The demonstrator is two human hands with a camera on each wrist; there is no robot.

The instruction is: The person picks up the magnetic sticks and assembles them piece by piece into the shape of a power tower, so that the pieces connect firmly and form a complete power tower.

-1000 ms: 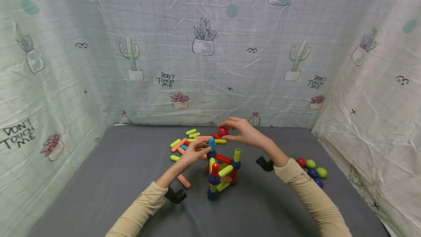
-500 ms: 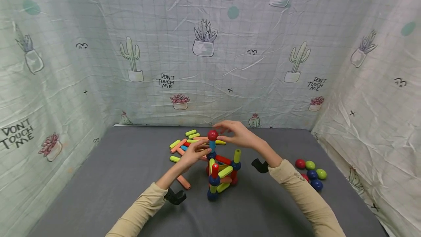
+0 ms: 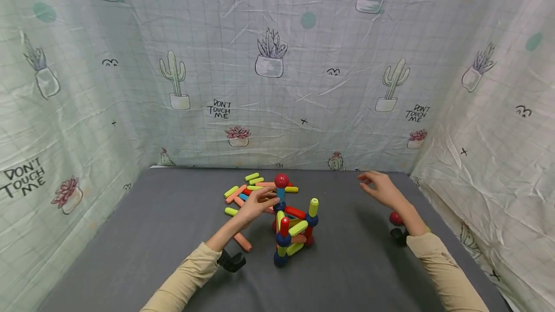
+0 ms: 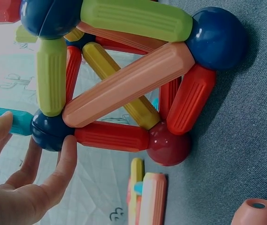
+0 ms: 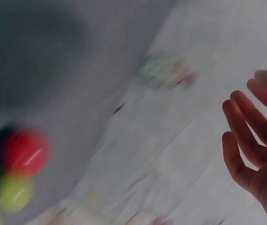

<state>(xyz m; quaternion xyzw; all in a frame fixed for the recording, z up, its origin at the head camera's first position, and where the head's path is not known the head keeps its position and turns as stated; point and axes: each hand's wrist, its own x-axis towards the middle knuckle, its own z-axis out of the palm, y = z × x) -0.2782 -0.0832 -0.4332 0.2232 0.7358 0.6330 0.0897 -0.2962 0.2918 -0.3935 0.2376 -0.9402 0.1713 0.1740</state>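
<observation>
My left hand [image 3: 256,204] is at the back corner of a frame of magnetic rods and balls. In the left wrist view, its fingers hold a light blue rod [image 4: 15,122] and touch the dark blue ball [image 4: 52,133] at its base. On top of that upright rod sits a red ball [image 3: 281,180]. A lime rod [image 3: 314,207] and a red rod [image 3: 284,226] stand up from the other dark blue balls. Away to the right, my right hand [image 3: 383,191] is in the air over the table, fingers loosely bent and holding nothing.
Loose salmon, lime, red and yellow rods [image 3: 236,194] lie behind and left of the frame. Near the right edge are loose balls, among them a red ball [image 3: 395,218], partly hidden by the right arm. A patterned cloth [image 3: 269,110] walls the grey table [image 3: 347,264].
My right hand set the red ball on the light blue rod, let go, and moved right toward the loose balls. My left hand has stayed at the rod.
</observation>
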